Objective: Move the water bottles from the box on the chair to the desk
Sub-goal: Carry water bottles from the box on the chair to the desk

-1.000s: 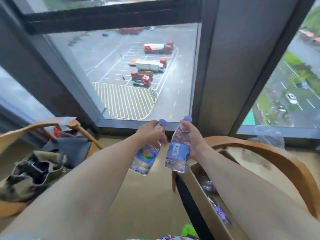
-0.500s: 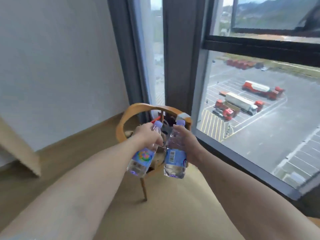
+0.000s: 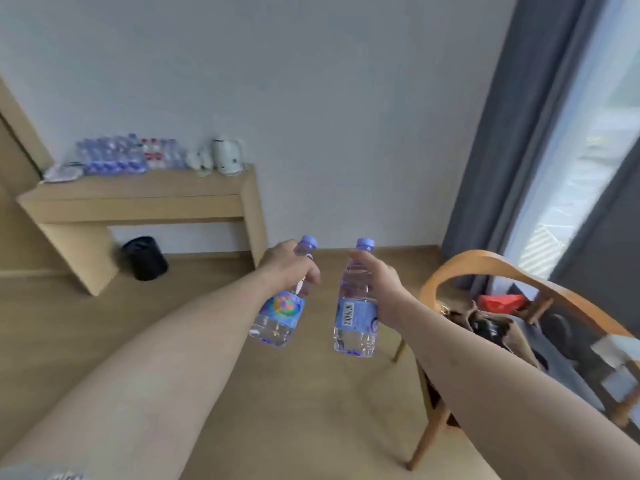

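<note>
The left hand (image 3: 289, 268) grips a clear plastic water bottle with a colourful label (image 3: 283, 306) by its neck; the right hand (image 3: 375, 284) grips a second clear bottle with a barcode label (image 3: 356, 306); both are in mid-air, well short of the pale wooden counter (image 3: 138, 202), where many small bottles (image 3: 114, 157) stand beside a white kettle (image 3: 227, 156).

A broad stretch of bare light-wood floor (image 3: 329, 410) lay open between the two held bottles and the pale wooden desk (image 3: 138, 199) against the white wall. The rear of the desktop was crowded: a block of small clear water bottles with blue caps (image 3: 114, 155) filled the left and middle, and a white electric kettle (image 3: 227, 157) stood at the right end; the front strip was bare. A black round waste bin (image 3: 145, 258) sat under the desk. At the right, a curved-back wooden chair (image 3: 485, 268) heaped with dark clothes stood close beside the right forearm.
</note>
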Demonstrator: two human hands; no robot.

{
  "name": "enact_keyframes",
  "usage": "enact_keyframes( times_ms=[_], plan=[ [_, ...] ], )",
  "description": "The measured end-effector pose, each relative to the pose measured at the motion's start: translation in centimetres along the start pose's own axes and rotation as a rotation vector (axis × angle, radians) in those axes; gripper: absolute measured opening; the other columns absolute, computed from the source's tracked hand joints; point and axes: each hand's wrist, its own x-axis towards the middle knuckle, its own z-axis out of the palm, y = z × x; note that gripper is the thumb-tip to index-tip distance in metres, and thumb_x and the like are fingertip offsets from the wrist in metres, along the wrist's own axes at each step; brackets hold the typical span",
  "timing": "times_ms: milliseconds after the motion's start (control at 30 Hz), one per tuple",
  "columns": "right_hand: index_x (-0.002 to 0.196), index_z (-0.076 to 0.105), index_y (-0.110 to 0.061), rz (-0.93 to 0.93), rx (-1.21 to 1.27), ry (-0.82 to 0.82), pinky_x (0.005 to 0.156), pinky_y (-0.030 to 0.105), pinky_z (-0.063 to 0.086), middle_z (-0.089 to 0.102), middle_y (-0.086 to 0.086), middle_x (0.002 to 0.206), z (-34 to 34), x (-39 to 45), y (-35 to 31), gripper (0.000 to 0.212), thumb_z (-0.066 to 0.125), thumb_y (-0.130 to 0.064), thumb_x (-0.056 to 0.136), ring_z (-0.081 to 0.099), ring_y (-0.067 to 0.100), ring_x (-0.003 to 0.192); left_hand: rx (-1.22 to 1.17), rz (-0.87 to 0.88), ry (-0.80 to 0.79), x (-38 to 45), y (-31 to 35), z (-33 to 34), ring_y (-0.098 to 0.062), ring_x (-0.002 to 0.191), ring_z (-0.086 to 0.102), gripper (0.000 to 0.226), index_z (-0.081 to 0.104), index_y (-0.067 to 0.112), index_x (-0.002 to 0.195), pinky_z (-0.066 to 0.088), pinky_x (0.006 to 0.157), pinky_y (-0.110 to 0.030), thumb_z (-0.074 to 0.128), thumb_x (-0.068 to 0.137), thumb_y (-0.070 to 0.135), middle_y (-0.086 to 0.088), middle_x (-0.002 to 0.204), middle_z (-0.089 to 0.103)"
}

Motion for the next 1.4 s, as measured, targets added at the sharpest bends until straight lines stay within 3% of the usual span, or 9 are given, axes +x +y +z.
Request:
enact_keyframes(
  times_ms=[67,233,333,467,700,833,1033,1233,1400],
  plan=[
    [0.096,0.067,-0.005,0.014,-0.032,-0.081,0.055,0.032,0.059,0.070,0.016,0.083,3.1,3.2,-0.4,0.032,0.078,-0.034,0.084,0.068,0.028,0.062,0.016,-0.012,0.089,1.2,-0.6,-2.8,-0.012,0.049,0.070,0.042,0.066,0.017,0.080,0.047,0.040,-0.019,0.082,0.042,0.021,0.007,0.058,0.070],
    [0.085,0.062,-0.008,0.102,-0.061,-0.278,0.053,0.031,0.054,0.061,0.019,0.079,10.4,10.5,-1.3,0.030,0.079,-0.032,0.082,0.060,0.028,0.056,0.022,-0.074,0.259,4.6,-1.6,-8.6,-0.021,0.083,0.067,0.042,0.066,0.019,0.083,0.047,0.062,-0.027,0.083,0.046,0.028,-0.004,0.092,0.072],
    [0.082,0.054,-0.011,0.122,-0.064,-0.423,0.055,0.030,0.047,0.047,0.014,0.071,14.5,14.8,-2.1,0.030,0.077,-0.029,0.083,0.048,0.025,0.055,0.012,-0.104,0.354,6.9,-1.9,-12.1,-0.016,0.081,0.064,0.040,0.066,0.019,0.084,0.042,0.058,-0.026,0.087,0.052,0.027,0.001,0.089,0.070],
    [0.080,0.054,-0.013,0.144,-0.122,-0.536,0.052,0.028,0.046,0.047,0.006,0.058,19.6,19.8,-2.8,0.031,0.079,-0.031,0.078,0.045,0.022,0.046,-0.011,-0.150,0.441,9.5,-3.2,-16.2,-0.019,0.083,0.066,0.041,0.067,0.017,0.085,0.045,0.064,-0.029,0.086,0.051,0.030,0.002,0.086,0.071],
    [0.084,0.063,-0.012,0.164,-0.227,-0.558,0.053,0.030,0.052,0.060,0.011,0.068,28.8,27.2,-0.9,0.042,0.087,-0.040,0.063,0.055,0.023,0.048,-0.048,-0.214,0.503,14.8,-7.6,-23.9,-0.014,0.078,0.064,0.037,0.064,0.022,0.079,0.042,0.063,-0.028,0.084,0.049,0.032,0.009,0.079,0.071],
    [0.084,0.059,-0.012,0.152,-0.186,-0.572,0.050,0.028,0.047,0.048,0.012,0.067,36.1,31.3,0.4,0.038,0.085,-0.034,0.068,0.046,0.021,0.047,-0.035,-0.203,0.489,19.5,-10.7,-29.6,-0.012,0.076,0.065,0.041,0.066,0.022,0.080,0.043,0.061,-0.028,0.083,0.046,0.033,0.010,0.076,0.069],
    [0.079,0.059,-0.012,0.164,-0.205,-0.507,0.050,0.027,0.049,0.048,0.013,0.066,47.5,37.0,1.8,0.032,0.080,-0.035,0.080,0.048,0.023,0.052,-0.018,-0.205,0.441,26.8,-15.4,-40.4,-0.012,0.073,0.064,0.029,0.064,0.025,0.068,0.044,0.060,-0.029,0.083,0.047,0.031,0.015,0.066,0.066],
    [0.085,0.060,-0.009,0.182,-0.208,-0.464,0.049,0.027,0.049,0.053,0.016,0.074,57.0,41.7,2.3,0.034,0.081,-0.035,0.081,0.050,0.024,0.053,0.000,-0.216,0.415,32.4,-18.2,-50.4,-0.014,0.070,0.063,0.025,0.062,0.032,0.059,0.044,0.061,-0.029,0.084,0.048,0.032,0.014,0.068,0.066],
    [0.081,0.058,-0.009,0.196,-0.184,-0.492,0.048,0.026,0.045,0.046,0.013,0.065,62.6,45.8,3.2,0.031,0.081,-0.029,0.082,0.044,0.022,0.047,0.026,-0.218,0.370,36.3,-20.6,-55.1,-0.018,0.076,0.066,0.032,0.064,0.022,0.073,0.047,0.063,-0.028,0.084,0.049,0.030,0.005,0.082,0.070]
  ],
)
